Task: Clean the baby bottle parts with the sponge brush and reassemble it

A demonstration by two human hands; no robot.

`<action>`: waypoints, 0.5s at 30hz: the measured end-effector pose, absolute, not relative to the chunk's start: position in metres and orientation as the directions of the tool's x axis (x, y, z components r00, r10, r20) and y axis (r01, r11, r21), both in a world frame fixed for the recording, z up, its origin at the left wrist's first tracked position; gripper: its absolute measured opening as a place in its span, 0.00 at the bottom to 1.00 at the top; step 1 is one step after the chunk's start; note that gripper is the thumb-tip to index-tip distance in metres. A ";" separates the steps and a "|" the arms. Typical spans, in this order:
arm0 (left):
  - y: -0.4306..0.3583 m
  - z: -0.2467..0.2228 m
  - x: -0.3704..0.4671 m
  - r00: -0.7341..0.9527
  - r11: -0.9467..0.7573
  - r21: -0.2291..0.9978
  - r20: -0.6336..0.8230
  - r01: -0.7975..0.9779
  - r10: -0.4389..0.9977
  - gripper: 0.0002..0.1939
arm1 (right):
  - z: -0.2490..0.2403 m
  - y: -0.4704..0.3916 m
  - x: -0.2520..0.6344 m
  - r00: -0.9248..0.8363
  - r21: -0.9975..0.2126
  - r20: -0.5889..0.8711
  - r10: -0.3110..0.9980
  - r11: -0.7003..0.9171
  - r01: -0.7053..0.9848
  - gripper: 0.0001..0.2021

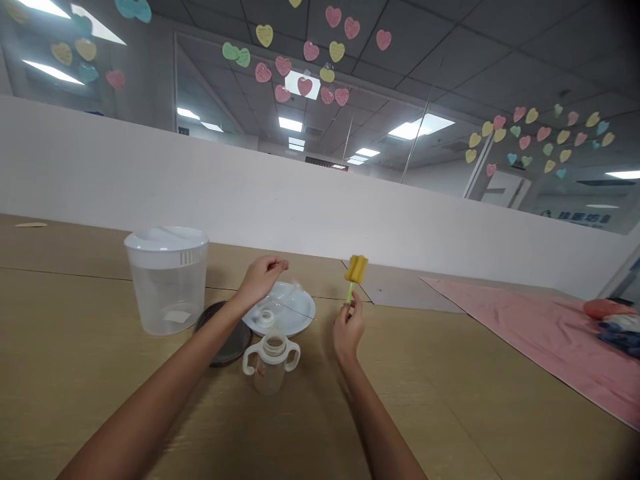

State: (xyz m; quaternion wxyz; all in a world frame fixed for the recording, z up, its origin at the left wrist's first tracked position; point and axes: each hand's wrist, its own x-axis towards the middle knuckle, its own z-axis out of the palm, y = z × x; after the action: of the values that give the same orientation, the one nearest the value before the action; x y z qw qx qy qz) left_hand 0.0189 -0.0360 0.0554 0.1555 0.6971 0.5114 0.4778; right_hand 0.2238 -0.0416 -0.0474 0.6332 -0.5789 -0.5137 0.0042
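In my right hand (349, 328) is the thin green handle of a sponge bottle brush (357, 269), its yellow head pointing up. My left hand (263, 275) is over the far left part of a white plate (303, 319), fingers curled together; whether anything is between them is hidden. A white ring (265, 318) lies on that plate, along with clear pieces too blurred to name. Upright in front of the plate stands a clear baby bottle (271, 370) with two white side handles and an uncovered mouth.
A translucent bucket (167, 293) with a white lid stands on the left. Partly behind my left forearm lies a dark round tray (234, 347). A pink cloth (530, 333) covers the table's right side, with crumpled fabric (617, 327) at its edge. A white wall (300, 207) closes off the back.
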 end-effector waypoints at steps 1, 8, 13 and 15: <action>-0.034 0.052 0.020 0.024 -0.435 0.686 0.521 0.583 0.853 0.18 | -0.045 -0.047 0.218 0.444 -0.705 0.687 0.575 0.383 0.597 0.21; -0.028 0.016 0.031 0.040 -0.370 0.575 0.503 0.729 0.863 0.16 | -0.040 -0.062 0.197 0.350 -0.661 0.725 0.593 0.457 0.595 0.19; -0.035 0.033 0.014 0.157 -0.374 0.528 0.410 0.762 0.898 0.20 | -0.038 -0.062 0.200 0.385 -0.705 0.681 0.623 0.417 0.574 0.19; -0.041 0.043 0.005 0.299 -0.411 0.511 0.290 0.755 0.909 0.16 | -0.039 -0.062 0.199 0.371 -0.705 0.677 0.635 0.417 0.573 0.18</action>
State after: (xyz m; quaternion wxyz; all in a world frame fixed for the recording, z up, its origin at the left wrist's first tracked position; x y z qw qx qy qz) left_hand 0.0055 -0.0406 0.0429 0.1400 0.7937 0.5242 0.2750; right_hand 0.1995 -0.0617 -0.0385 0.6284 -0.5392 -0.5601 0.0247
